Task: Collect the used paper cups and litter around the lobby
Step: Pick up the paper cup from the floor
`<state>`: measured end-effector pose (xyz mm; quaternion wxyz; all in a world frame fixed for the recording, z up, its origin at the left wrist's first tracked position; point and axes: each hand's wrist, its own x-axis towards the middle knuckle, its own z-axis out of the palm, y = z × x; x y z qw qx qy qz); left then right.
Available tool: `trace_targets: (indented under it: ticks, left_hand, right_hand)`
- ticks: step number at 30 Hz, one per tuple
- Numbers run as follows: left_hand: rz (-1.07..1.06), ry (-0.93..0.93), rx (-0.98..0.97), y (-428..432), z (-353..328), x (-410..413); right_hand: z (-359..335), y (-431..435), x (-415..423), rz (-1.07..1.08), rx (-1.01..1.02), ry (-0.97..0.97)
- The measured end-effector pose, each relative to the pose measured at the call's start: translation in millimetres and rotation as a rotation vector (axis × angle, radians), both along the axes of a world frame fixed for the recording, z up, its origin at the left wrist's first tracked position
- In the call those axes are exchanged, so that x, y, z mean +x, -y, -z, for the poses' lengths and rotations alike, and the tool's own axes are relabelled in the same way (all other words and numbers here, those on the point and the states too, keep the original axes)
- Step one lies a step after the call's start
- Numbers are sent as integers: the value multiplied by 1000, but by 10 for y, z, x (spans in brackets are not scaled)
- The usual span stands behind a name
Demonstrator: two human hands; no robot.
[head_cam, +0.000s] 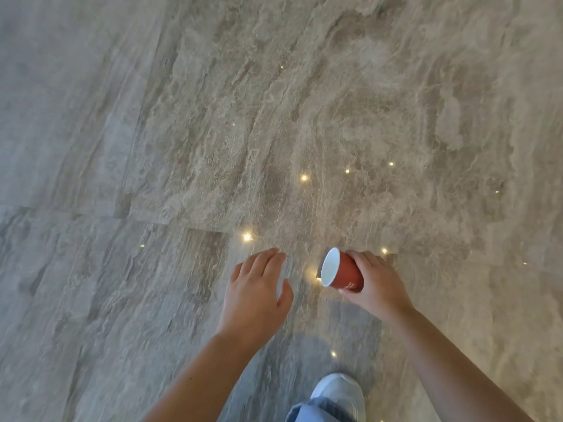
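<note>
My right hand [376, 284] grips a red paper cup [344, 274] with a white inside, held tilted on its side with the mouth facing left. The cup looks empty. To the left of it, my left hand [259, 287] hangs palm down with fingers apart and holds nothing. Both hands are low in the middle of the view, above the floor.
Polished grey-beige marble floor tiles [274, 132] fill the view, with small reflections of ceiling lights. My white shoe [341, 391] and a blue trouser leg [316, 411] show at the bottom edge. No other litter is in sight.
</note>
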<state>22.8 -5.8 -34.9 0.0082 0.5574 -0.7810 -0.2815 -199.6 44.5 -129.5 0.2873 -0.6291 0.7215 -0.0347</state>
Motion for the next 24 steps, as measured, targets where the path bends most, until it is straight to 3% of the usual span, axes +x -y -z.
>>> trace_targets:
  ticks: [7, 14, 24]
  left_hand:
    - [25, 54, -15, -250, -653, 184]
    - [-12, 42, -92, -438, -1769, 305]
    - [51, -21, -174, -798, -3461, 279]
  right_hand:
    - [-871, -138, 347, 249, -84, 190]
    - [-2223, -407, 588, 481, -105, 280]
    - [-4131, -1059, 919, 920, -302, 467]
